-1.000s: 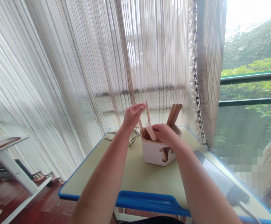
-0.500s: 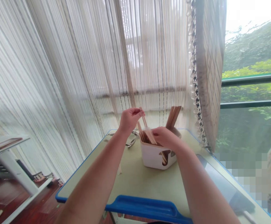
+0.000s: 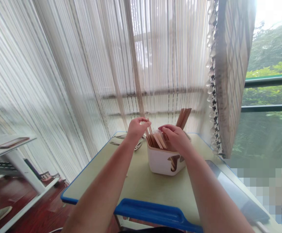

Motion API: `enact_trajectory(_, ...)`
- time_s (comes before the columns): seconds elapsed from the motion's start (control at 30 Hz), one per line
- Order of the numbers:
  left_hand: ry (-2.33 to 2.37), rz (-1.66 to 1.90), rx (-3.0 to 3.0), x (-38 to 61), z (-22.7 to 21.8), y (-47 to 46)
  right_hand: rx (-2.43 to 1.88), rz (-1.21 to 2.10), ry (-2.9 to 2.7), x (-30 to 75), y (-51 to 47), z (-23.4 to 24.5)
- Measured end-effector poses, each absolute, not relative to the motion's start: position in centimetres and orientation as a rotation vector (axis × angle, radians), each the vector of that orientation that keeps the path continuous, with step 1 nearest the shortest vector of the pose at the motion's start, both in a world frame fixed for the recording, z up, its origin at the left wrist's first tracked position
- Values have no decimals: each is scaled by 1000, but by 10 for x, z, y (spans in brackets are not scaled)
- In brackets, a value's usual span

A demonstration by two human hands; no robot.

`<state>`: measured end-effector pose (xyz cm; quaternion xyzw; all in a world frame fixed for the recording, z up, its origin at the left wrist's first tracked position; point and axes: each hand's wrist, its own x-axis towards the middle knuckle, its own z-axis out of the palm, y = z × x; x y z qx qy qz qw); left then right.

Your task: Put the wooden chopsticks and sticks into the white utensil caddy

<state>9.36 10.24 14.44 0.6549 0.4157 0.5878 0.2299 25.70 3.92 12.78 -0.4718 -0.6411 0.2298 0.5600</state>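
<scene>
A white holder (image 3: 164, 160) stands on a pale green table with a blue rim (image 3: 153, 212). Several wooden chopsticks (image 3: 157, 139) stick out of its left half, and a second bunch (image 3: 184, 117) leans at its far right. My left hand (image 3: 136, 128) is pinched round the tops of the left chopsticks. My right hand (image 3: 176, 138) curls over the holder's middle, fingertips on the same bunch.
Metal spoons (image 3: 125, 142) lie on the table behind my left wrist. A dark flat object (image 3: 233, 191) rests at the table's right. Striped sheer curtains (image 3: 107, 64) hang just behind. A white table (image 3: 12, 152) stands at the left, over red wooden floor.
My left hand came down from above the holder and closed on the chopsticks' tops. My right hand rose slightly over the holder. The camera swung a little leftward.
</scene>
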Motion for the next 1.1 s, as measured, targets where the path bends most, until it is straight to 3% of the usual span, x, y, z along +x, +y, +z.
enact_trajectory(0.53,964,1480,1601,96,146,102,-1117,518,-1390,251,45,127)
enact_trajectory(1.1,654,1655,1512,94,131,106,-1203,527,-1407,250,45,129)
